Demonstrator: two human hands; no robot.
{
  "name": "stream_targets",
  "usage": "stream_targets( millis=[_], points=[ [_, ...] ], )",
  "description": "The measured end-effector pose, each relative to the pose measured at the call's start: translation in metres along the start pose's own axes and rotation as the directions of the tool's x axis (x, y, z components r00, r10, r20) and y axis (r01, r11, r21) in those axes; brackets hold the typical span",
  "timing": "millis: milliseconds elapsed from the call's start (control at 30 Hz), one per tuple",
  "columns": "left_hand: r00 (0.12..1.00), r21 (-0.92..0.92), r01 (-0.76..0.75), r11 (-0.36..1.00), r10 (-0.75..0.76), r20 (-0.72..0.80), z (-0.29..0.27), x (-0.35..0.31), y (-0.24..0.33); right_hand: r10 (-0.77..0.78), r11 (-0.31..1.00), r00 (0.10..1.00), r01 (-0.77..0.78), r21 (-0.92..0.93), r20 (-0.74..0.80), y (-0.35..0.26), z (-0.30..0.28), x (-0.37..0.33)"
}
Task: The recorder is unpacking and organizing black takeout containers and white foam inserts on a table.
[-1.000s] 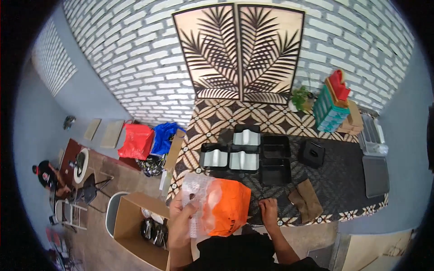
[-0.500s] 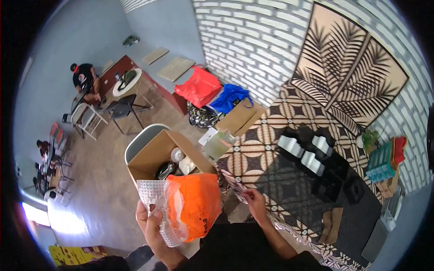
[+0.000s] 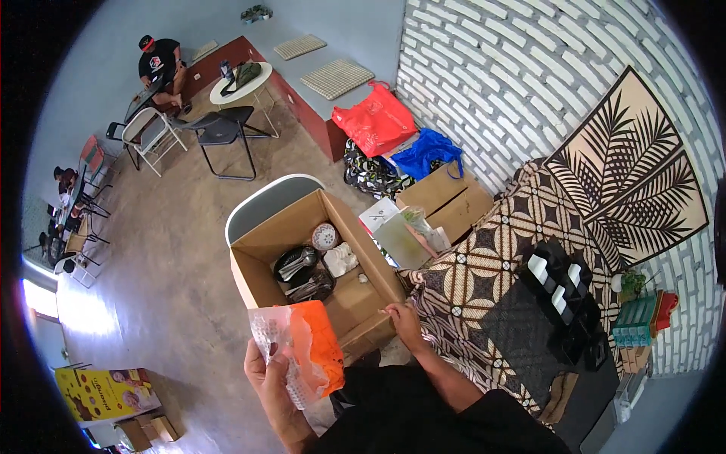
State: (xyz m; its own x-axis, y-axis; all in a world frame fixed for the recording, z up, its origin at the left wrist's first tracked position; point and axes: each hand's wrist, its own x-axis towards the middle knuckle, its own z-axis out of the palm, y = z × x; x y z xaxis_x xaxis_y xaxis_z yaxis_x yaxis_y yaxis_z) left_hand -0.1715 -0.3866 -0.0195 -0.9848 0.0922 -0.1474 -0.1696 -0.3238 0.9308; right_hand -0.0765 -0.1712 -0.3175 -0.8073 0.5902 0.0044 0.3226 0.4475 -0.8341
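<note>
My left hand grips a piece of clear bubble wrap together with an orange plastic bag. Both hang over the near side of an open cardboard box standing on a grey-backed chair. At the box's near right corner, my right hand has its fingers closed on the rim. Inside the box lie a patterned round bowl, a black dish with metal spoons, a wrapped dark bundle and a white crumpled item.
To the right, a table with a patterned cloth carries black trays and a green basket. Behind the box are flattened cardboard, a red bag and a blue bag. A person sits far left.
My right hand has moved from beside the tablecloth's edge onto the box rim. The view has shifted, showing more of the box's inside. My left hand still holds the bubble wrap and orange bag.
</note>
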Motion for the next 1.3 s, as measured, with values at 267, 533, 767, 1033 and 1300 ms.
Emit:
stream_targets(
  millis=[267,533,767,1033,1300],
  points=[
    [0.944,0.042,0.212,0.976,-0.216,0.249,0.048,0.024,-0.008,0.108,0.981,0.992,-0.097,0.170,-0.059,0.024,0.002,0.003],
    [0.648,0.258,0.273,0.927,-0.375,0.662,0.108,0.025,-0.022,0.133,0.874,0.945,0.030,0.485,-0.298,-0.126,-0.142,0.000],
    [0.291,0.375,0.004,0.927,-0.360,0.886,0.195,0.003,-0.006,-0.655,0.743,0.740,0.592,-0.311,-0.154,-0.211,-0.286,-0.041],
    [0.188,0.221,-0.585,0.780,-0.135,0.973,0.296,-0.045,0.009,-0.631,0.702,0.771,0.518,-0.489,-0.090,-0.178,-0.357,-0.100],
    [0.164,0.046,-0.770,0.636,0.127,0.978,0.341,-0.109,0.002,-0.558,0.792,0.781,0.401,-0.461,-0.279,-0.164,-0.403,-0.130]
  ],
)
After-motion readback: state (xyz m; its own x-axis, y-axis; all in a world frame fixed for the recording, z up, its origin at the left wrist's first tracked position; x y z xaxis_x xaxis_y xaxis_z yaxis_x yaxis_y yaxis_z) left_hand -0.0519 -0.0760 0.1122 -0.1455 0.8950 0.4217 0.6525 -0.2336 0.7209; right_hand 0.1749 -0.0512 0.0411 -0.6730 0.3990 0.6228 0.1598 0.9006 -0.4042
